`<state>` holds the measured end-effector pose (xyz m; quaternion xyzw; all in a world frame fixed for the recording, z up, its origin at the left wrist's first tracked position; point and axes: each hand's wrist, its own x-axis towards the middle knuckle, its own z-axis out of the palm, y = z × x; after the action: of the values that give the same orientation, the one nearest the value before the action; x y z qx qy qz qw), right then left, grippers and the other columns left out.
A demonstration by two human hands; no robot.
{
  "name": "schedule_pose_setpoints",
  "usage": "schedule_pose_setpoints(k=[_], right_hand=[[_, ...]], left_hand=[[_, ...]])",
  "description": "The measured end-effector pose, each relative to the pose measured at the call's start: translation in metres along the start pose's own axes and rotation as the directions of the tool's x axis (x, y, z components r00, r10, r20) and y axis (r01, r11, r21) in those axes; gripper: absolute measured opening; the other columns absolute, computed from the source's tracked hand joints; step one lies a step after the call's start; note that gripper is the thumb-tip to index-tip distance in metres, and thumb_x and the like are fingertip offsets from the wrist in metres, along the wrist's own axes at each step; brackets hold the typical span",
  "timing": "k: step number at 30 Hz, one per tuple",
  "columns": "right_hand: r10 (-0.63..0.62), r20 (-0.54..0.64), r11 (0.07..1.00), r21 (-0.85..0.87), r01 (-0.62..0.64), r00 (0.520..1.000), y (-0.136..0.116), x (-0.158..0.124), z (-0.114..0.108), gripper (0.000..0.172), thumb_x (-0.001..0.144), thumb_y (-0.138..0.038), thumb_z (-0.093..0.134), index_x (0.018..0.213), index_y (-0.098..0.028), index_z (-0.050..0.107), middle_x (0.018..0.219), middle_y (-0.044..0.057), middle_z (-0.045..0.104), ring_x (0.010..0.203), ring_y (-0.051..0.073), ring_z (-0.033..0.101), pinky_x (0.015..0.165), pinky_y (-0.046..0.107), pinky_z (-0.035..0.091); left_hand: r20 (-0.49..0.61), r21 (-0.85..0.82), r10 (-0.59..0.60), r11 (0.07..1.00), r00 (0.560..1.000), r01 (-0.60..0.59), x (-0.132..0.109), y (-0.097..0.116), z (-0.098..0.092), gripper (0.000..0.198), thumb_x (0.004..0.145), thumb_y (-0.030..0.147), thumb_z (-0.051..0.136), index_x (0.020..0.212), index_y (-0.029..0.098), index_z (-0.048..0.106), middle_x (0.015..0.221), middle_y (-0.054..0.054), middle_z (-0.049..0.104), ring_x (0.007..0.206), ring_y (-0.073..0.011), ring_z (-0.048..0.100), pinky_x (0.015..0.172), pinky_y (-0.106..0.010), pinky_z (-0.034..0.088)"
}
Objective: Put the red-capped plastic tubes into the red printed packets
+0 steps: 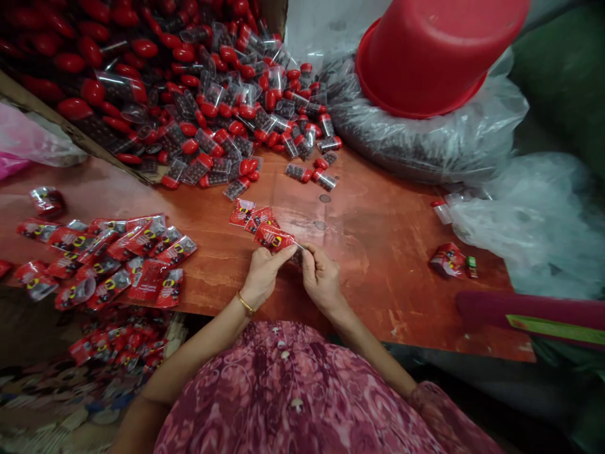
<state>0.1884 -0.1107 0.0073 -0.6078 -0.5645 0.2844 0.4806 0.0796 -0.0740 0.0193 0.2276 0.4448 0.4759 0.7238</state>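
Observation:
A red printed plastic wrapper [274,237] is pinched between both hands above the table's front part. My left hand [263,276] closes thumb and fingers on its lower edge. At its right end, my right hand [322,276] holds a corner between thumb and forefinger. Something dark shows beneath the fingers, partly hidden, and I cannot make it out. Just beyond the held wrapper lie two more flat red wrappers [243,212], overlapping. To the left is a loose pile of wrapped red packs [113,252].
A cardboard box [70,135] spills small clear containers with red caps [227,139], holding dark beads, onto the red-brown table [378,252]. A red bucket [425,63] sits upside down on a clear plastic bag [425,142]. Red packs [118,343] also lie below the left table edge.

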Motion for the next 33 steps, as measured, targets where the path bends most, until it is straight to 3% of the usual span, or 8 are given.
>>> schedule_pose_setpoints(k=[4,7,11,16,21,27,30,33], right_hand=[[0.167,0.034,0.968,0.182,-0.171,0.985,0.0,-0.001,0.009,0.029,0.089,-0.04,0.039,0.094,-0.019,0.058,0.065,-0.002,0.057,0.047,0.009,0.05,0.049,0.022,0.044],[0.247,0.103,0.924,0.274,-0.266,0.964,-0.001,0.005,0.008,0.03,0.087,-0.043,0.04,0.09,-0.018,0.057,0.061,-0.004,0.054,0.04,0.007,0.045,0.04,0.02,0.039],[0.187,0.235,0.944,0.224,-0.241,0.954,-0.002,0.014,-0.001,0.028,0.085,-0.04,0.043,0.083,-0.018,0.059,0.059,-0.004,0.052,0.04,0.007,0.046,0.039,0.02,0.038],[0.08,0.16,0.98,0.168,-0.107,0.984,-0.005,0.005,0.005,0.025,0.088,-0.033,0.041,0.09,-0.018,0.061,0.071,0.0,0.061,0.051,0.009,0.051,0.05,0.022,0.044],[0.058,0.043,0.987,0.146,-0.064,0.997,-0.003,-0.006,0.024,0.023,0.088,-0.029,0.041,0.095,-0.018,0.059,0.087,0.005,0.066,0.075,0.014,0.06,0.07,0.027,0.049],[0.227,0.076,0.924,0.299,-0.239,0.971,-0.004,0.002,0.029,0.025,0.087,-0.037,0.04,0.09,-0.018,0.057,0.076,0.002,0.061,0.065,0.012,0.056,0.061,0.026,0.049],[0.259,0.062,0.898,0.352,-0.264,0.964,-0.009,0.004,0.03,0.022,0.086,-0.039,0.042,0.089,-0.02,0.052,0.071,-0.001,0.055,0.056,0.01,0.05,0.051,0.022,0.046],[0.27,0.066,0.871,0.41,-0.272,0.961,-0.014,0.008,0.031,0.019,0.083,-0.04,0.047,0.087,-0.022,0.046,0.068,-0.004,0.05,0.051,0.008,0.046,0.047,0.02,0.043]], left_hand=[[-0.016,-0.001,0.019,1.0,1.0,-0.019,0.001,0.002,0.0,0.03,0.055,0.038,0.077,0.056,0.011,0.064,0.057,-0.001,0.062,0.054,-0.0086,0.053,0.06,-0.022,0.043],[-0.038,-0.001,-0.016,1.0,0.999,0.016,0.0,0.002,0.0,0.029,0.053,0.035,0.079,0.059,0.011,0.064,0.058,0.0,0.063,0.053,-0.008,0.052,0.057,-0.021,0.042],[-0.109,-0.069,-0.013,0.998,0.994,0.006,-0.003,0.004,0.004,0.025,0.049,0.026,0.079,0.065,0.012,0.066,0.063,0.0,0.066,0.061,-0.0108,0.058,0.064,-0.023,0.045],[-0.188,-0.215,-0.002,0.976,0.982,-0.039,-0.005,0.005,0.014,0.029,0.051,0.028,0.078,0.074,0.012,0.069,0.075,-0.004,0.07,0.078,-0.017,0.064,0.079,-0.03,0.045],[-0.213,-0.155,-0.029,0.988,0.977,-0.005,-0.004,-0.005,0.013,0.026,0.051,0.031,0.078,0.066,0.012,0.069,0.062,-0.001,0.066,0.065,-0.0131,0.06,0.067,-0.026,0.044],[-0.125,-0.041,0.044,0.998,0.991,-0.049,-0.003,-0.012,0.007,0.031,0.058,0.038,0.075,0.076,0.013,0.071,0.064,0.0,0.065,0.057,-0.0089,0.054,0.057,-0.022,0.041],[-0.072,-0.004,0.049,0.999,0.996,-0.05,-0.003,-0.007,0.004,0.039,0.061,0.044,0.073,0.086,0.014,0.07,0.062,0.0,0.063,0.051,-0.0079,0.049,0.05,-0.021,0.036],[-0.051,0.004,0.069,0.998,0.996,-0.069,-0.003,-0.008,0.001,0.042,0.066,0.052,0.066,0.082,0.014,0.07,0.057,0.001,0.059,0.048,-0.008,0.047,0.048,-0.022,0.035]])
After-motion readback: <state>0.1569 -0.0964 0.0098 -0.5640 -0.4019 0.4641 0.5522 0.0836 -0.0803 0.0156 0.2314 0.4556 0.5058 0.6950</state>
